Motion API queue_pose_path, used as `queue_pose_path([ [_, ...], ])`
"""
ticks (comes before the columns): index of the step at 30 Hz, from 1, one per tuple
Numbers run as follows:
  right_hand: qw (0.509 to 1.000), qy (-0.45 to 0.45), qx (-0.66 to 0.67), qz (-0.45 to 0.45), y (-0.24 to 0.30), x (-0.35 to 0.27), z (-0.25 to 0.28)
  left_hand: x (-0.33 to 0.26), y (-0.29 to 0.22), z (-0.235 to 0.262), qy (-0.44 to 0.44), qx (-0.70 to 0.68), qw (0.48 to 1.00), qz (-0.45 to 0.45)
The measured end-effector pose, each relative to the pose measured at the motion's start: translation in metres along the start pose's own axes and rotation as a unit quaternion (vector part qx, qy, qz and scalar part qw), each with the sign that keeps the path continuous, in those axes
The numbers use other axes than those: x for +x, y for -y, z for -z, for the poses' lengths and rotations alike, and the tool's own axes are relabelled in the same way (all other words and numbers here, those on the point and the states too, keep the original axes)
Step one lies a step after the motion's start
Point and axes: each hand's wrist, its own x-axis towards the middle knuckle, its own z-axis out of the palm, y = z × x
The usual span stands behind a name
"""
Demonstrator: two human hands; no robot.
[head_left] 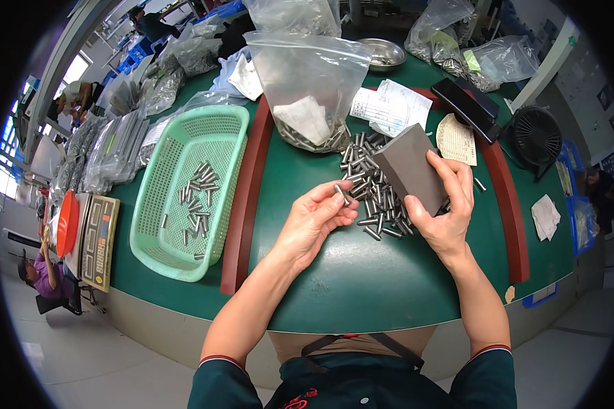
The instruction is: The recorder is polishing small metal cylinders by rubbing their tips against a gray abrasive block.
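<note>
Pins are the matter here, read from the left: a scatter of short steel pins [196, 198] lies in the green basket [158, 235] on the tabletop [361, 286]. Next, the left hand [314, 221] has its grip pinched on a single pin [342, 194], fingertips closed round its middle. A loose pile of pins [375, 198] sits just beyond. The right hand [443, 204] has its grip clamped on a grey block [409, 170], tilted over the pile. Judging by this, a light fingertip pinch and a steady block would serve best.
</note>
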Motion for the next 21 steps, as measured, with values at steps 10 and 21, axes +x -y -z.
queue_pose_path([
  [10, 1.000, 0.005, 0.005, -0.004, -0.0008, -0.0001, -0.0017, -0.0025, 0.0001, -0.0035, -0.003, 0.027, 1.000, 0.001],
  [21, 1.000, 0.011, 0.006, -0.002, 0.0000, -0.0010, -0.0030, -0.0044, -0.0002, -0.0087, -0.003, 0.114, 0.991, -0.070],
])
